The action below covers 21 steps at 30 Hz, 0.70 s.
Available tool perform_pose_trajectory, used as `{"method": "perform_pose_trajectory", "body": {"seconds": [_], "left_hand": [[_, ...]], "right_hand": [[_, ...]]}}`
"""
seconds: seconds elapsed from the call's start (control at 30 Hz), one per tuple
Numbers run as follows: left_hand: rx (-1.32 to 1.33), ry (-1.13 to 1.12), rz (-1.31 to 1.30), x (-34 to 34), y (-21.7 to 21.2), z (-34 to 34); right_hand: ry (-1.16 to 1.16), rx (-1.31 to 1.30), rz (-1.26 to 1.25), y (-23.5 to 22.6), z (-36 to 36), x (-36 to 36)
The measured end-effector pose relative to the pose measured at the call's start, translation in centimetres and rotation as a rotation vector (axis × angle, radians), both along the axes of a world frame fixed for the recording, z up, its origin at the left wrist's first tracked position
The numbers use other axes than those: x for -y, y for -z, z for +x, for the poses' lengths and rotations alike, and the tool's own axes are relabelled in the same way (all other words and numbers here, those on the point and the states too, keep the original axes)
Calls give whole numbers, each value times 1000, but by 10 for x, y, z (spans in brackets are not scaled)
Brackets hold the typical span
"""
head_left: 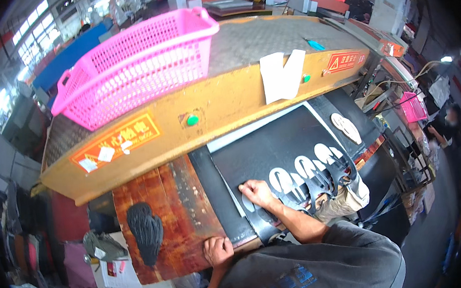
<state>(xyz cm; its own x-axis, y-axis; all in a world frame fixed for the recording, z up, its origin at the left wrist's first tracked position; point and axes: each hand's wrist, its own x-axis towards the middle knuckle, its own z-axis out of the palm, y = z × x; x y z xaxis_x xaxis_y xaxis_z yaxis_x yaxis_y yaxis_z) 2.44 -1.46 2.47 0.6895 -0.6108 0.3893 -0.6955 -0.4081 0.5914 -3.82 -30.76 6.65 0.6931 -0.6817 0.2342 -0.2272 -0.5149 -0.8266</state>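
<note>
Beyond the left hand (pixel 218 250) on a scuffed wooden board (pixel 176 213) and right hand (pixel 258 192) at a black sheet (pixel 282 145), both curled, grasp unclear, a pink lattice basket (pixel 146 72) tops the yellow machine (pixel 229 96), far left.

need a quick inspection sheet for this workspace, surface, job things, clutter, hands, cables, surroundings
Surface: reddish-brown wooden board, stained and scuffed
Job's things: black sheet; white rounded pieces along its near side
Clutter: dark stringy bundle on the board; pink basket on the machine top
Hands: right hand over the sheet's near-left part, grip unclear; left hand at the board's near edge
Cables: light cables at right, ends unclear
Surroundings: yellow beam with green buttons; another person far right
</note>
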Motion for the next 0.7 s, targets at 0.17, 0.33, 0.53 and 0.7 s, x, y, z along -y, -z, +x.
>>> {"method": "perform_pose_trajectory", "body": {"seconds": [0.17,0.33,0.53,0.7], "left_hand": [[38,33,-10,-3,3,0],[-994,89,-178,33,-89,17],[-1473,1147,-961,41,-323,24],[-1215,1860,-992,43,-419,1]], "right_hand": [[43,-69,16,5,0,-1],[28,-48,44,-1,-1,-2],[36,-49,19,2,1,0],[43,-22,126,14,3,3]]}}
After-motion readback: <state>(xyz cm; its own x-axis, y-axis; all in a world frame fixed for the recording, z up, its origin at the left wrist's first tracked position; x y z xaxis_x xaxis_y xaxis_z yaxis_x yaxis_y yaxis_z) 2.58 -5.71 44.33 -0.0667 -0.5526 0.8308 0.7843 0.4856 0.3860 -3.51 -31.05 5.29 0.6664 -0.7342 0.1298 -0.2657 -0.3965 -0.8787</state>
